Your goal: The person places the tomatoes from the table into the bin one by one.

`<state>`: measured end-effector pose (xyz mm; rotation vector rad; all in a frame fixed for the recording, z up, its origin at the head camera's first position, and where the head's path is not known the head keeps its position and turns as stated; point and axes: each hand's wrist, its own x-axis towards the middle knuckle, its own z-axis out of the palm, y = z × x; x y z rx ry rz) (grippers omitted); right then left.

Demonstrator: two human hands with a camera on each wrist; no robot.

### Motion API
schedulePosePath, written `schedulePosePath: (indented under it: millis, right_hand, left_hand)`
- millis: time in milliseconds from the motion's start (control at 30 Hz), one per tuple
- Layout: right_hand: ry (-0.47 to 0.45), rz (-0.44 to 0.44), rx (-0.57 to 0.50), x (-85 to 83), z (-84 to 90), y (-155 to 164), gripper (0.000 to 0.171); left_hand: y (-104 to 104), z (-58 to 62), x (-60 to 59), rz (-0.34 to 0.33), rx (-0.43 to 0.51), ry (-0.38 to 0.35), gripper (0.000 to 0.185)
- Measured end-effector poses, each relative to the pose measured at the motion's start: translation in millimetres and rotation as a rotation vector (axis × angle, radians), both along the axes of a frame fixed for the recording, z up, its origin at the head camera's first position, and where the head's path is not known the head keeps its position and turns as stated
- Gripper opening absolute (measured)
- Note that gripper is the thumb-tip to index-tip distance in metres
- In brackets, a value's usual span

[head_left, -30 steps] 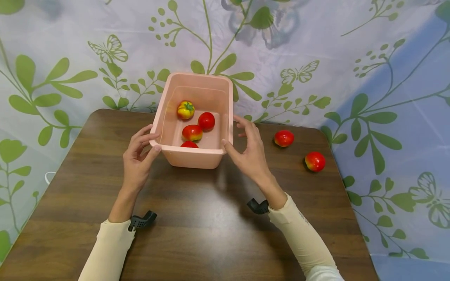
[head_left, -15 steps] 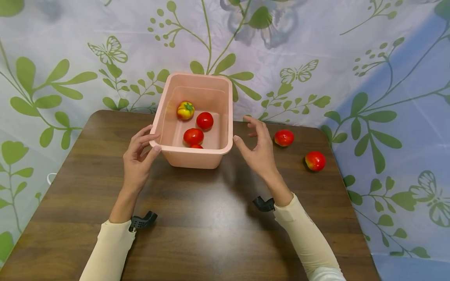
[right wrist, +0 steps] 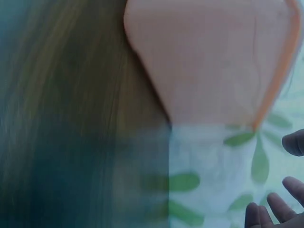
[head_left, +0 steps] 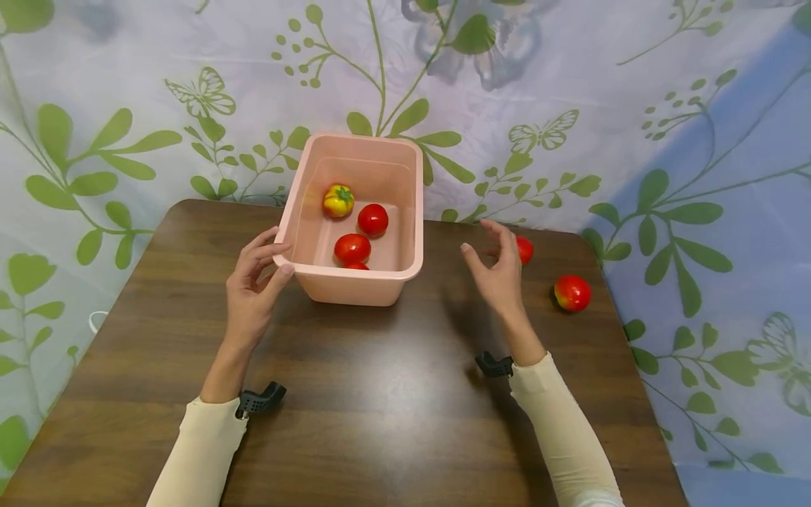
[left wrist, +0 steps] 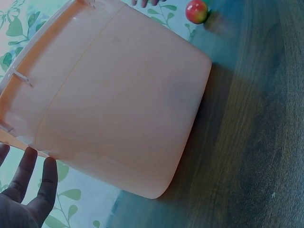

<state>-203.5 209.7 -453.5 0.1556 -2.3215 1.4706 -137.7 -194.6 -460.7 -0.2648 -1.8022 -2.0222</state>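
Observation:
A pink plastic bin stands at the back of the brown table. Inside lie a yellow-red tomato, two red tomatoes and a further red one half hidden by the near wall. My left hand rests on the bin's near-left corner, thumb at the rim and fingers straight along the side wall. My right hand hovers empty to the right of the bin, fingers relaxed, and partly covers a red tomato on the table. The right wrist view is blurred and shows the bin.
Another red tomato lies near the table's right edge, also seen far off in the left wrist view. A leaf-patterned cloth hangs right behind the table and along its right side. Bare wood fills the near half of the table.
My right hand has let go of the bin's right side and moved right, toward the nearer loose tomato. The left hand and bin have stayed put.

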Motion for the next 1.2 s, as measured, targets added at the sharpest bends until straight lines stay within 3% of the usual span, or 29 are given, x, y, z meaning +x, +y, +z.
schedulePosePath:
  millis: [200,333,667,800,1033,1200]
  right_hand:
    - [-0.08,-0.174,0.021,-10.5,-8.9,42,0.054]
    - [-0.111,-0.23,0.032,-19.1,-16.3,60,0.053]
    - [-0.13,-0.317,0.133,-32.6,-36.6,78,0.056]
    - [-0.205,-0.316,0.162,-40.1,-41.9,82,0.066]
    - [-0.395,-0.33,0.066,-43.6,-55.7,81,0.075]
    - [-0.4,-0.329,0.017,-43.4,-61.3,79,0.078]
  left_hand:
    - [8,-2.7,-6.2,-0.02,-0.002,0.012,0.032]
    - [8,-1.5,-8.6,-0.014,-0.014,0.014,0.032]
    - [0,0.6,-6.8,-0.012,-0.031,0.01,0.033]
    - [-2,0.4,-6.6,-0.011,-0.027,0.011,0.033]
    - [-3,-1.8,-2.0,-0.008,-0.019,0.002,0.033]
    - [-3,-2.2,-0.9,-0.006,-0.023,0.001,0.034]
